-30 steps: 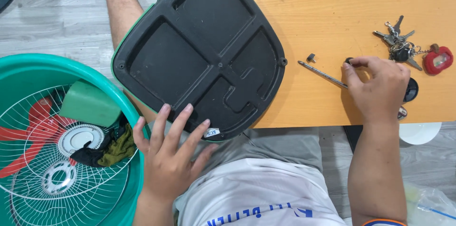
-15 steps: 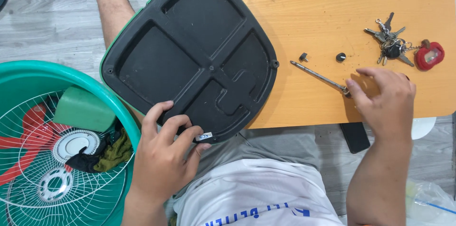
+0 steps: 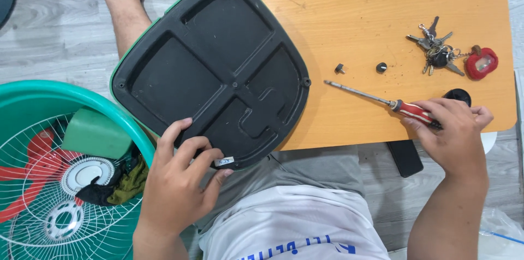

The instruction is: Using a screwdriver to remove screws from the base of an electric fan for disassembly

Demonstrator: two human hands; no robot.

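A black plastic fan base lies upside down, half on the orange wooden table and half over my lap. My left hand grips its near edge, fingers spread on the underside. On the table to the right, my right hand is closed around the red handle of a screwdriver, whose metal shaft points left toward the base. Two small black parts lie just beyond the shaft.
A bunch of keys with a red fob lies at the table's far right. A green basin on the floor at left holds a white fan grille, a green sponge and rags. My bare leg stretches along the grey floor.
My right hand has picked up the screwdriver by its handle and drawn back toward the table's near edge. My left hand has closed onto the fan base's near edge.
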